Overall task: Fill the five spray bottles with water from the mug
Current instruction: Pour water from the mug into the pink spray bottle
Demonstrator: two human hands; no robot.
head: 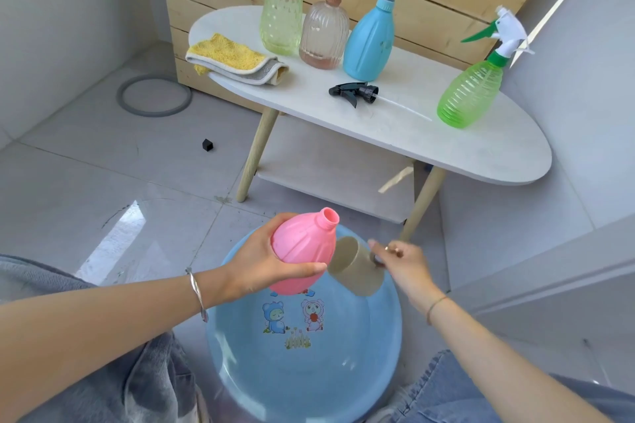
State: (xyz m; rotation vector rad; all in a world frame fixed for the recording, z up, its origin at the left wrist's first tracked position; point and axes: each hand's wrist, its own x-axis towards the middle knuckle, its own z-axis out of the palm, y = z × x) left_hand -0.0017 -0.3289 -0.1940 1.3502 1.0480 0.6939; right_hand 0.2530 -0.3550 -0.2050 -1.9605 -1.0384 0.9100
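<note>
My left hand (264,268) grips a pink bottle (305,244) with its cap off, neck tilted up and to the right, above a blue basin (309,371). My right hand (402,264) holds a beige mug (357,268) by its handle, tipped on its side right beside the pink bottle. Its mouth faces the bottle's body. On the white table (481,148) stand a pale green bottle (282,3), a clear brown-topped bottle (324,31), a blue bottle (371,41) and a bright green bottle (472,93) with a white and green trigger. A black spray head (354,93) lies loose on the table.
A folded yellow cloth (233,58) lies at the table's left end. The table has wooden legs and a lower shelf (330,168). A grey ring (154,96) and a small black cube (207,145) are on the tiled floor. Walls close in on the right.
</note>
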